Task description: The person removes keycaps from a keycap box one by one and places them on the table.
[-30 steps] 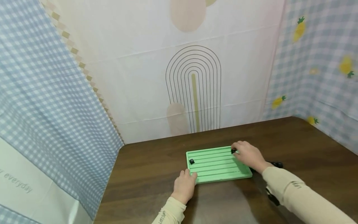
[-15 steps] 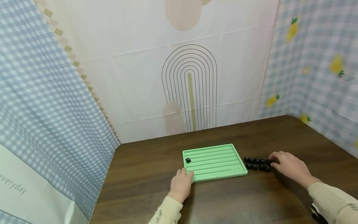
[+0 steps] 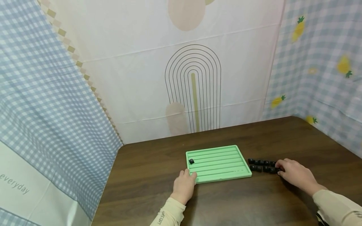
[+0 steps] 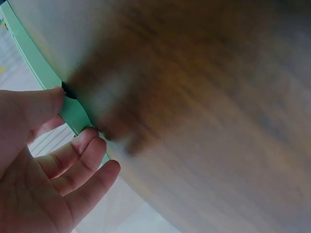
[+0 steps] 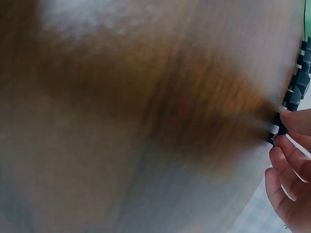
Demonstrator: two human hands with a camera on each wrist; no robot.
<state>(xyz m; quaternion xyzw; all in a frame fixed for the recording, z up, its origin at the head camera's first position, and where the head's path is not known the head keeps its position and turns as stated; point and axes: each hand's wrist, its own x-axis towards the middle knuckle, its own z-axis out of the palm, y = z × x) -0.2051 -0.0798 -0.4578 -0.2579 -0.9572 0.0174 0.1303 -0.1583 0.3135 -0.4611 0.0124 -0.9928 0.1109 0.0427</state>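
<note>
A light green ridged tray (image 3: 217,168) lies on the table, and one black keycap (image 3: 191,161) sits inside it near the left end. My left hand (image 3: 183,186) grips the tray's near left corner; in the left wrist view its thumb and fingers (image 4: 90,138) are on either side of the green edge. To the right of the tray, black keycaps (image 3: 258,162) stand in two rows. At the right end of the nearer row is my right hand (image 3: 298,175), pinching a black keycap (image 5: 280,125) between thumb and forefinger. The hand partly hides the ends of the rows.
The dark brown wooden table (image 3: 147,175) reaches back to a white printed cloth (image 3: 135,94). Blue checked curtains (image 3: 56,103) hang at both sides. Beige sleeves cover both forearms.
My right hand has moved from over the tray's far right corner to the keycap rows, then slightly nearer to the front row. The left hand has stayed at the tray's corner.
</note>
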